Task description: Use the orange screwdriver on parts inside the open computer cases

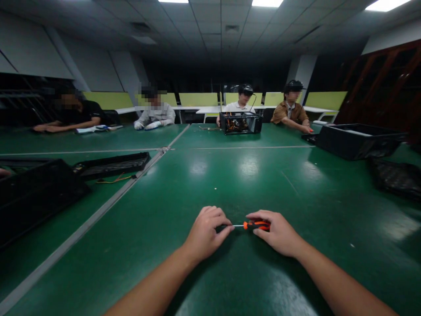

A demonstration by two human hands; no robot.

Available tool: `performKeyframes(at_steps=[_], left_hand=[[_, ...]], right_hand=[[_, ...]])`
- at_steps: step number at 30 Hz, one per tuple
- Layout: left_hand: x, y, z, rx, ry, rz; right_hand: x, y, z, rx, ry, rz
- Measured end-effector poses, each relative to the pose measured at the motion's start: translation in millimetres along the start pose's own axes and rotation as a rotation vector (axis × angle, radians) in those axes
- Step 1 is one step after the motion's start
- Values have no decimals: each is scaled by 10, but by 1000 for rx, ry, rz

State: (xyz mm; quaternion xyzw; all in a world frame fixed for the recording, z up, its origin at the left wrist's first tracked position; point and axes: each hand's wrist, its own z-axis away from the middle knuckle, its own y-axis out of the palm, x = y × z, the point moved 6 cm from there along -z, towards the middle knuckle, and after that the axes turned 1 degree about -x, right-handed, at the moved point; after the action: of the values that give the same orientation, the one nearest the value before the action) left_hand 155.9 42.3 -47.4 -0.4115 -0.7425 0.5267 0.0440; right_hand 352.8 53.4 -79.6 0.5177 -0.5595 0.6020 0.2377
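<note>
A screwdriver (252, 225) with an orange and black handle lies level just over or on the green table, its thin metal shaft pointing left. At the tip end of that shaft, the thumb and index finger of my left hand (208, 232) are pinched together. My right hand (279, 231) curls its thumb and fingers round the handle, with the palm covering the rear end. Whether the screwdriver touches the table cannot be made out.
Across the green table (210, 175), several people sit. One is behind an open computer case (241, 123) with wires inside. Black cases stand at left (42, 193) and right (358, 139). A black panel (113, 166) and thin cables (115, 179) lie left. A metal seam (108, 208) crosses the tabletop.
</note>
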Motion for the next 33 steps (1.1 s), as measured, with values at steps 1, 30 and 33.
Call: performKeyframes(at_steps=[1, 30, 33], left_hand=[[-9, -12, 1, -15, 5, 3], [-10, 37, 28, 128, 7, 41], [-60, -35, 25, 57, 23, 45]], right_hand=[[20, 15, 5, 8, -20, 46], [232, -84, 85, -65, -141, 278], [132, -55, 69, -27, -89, 298]])
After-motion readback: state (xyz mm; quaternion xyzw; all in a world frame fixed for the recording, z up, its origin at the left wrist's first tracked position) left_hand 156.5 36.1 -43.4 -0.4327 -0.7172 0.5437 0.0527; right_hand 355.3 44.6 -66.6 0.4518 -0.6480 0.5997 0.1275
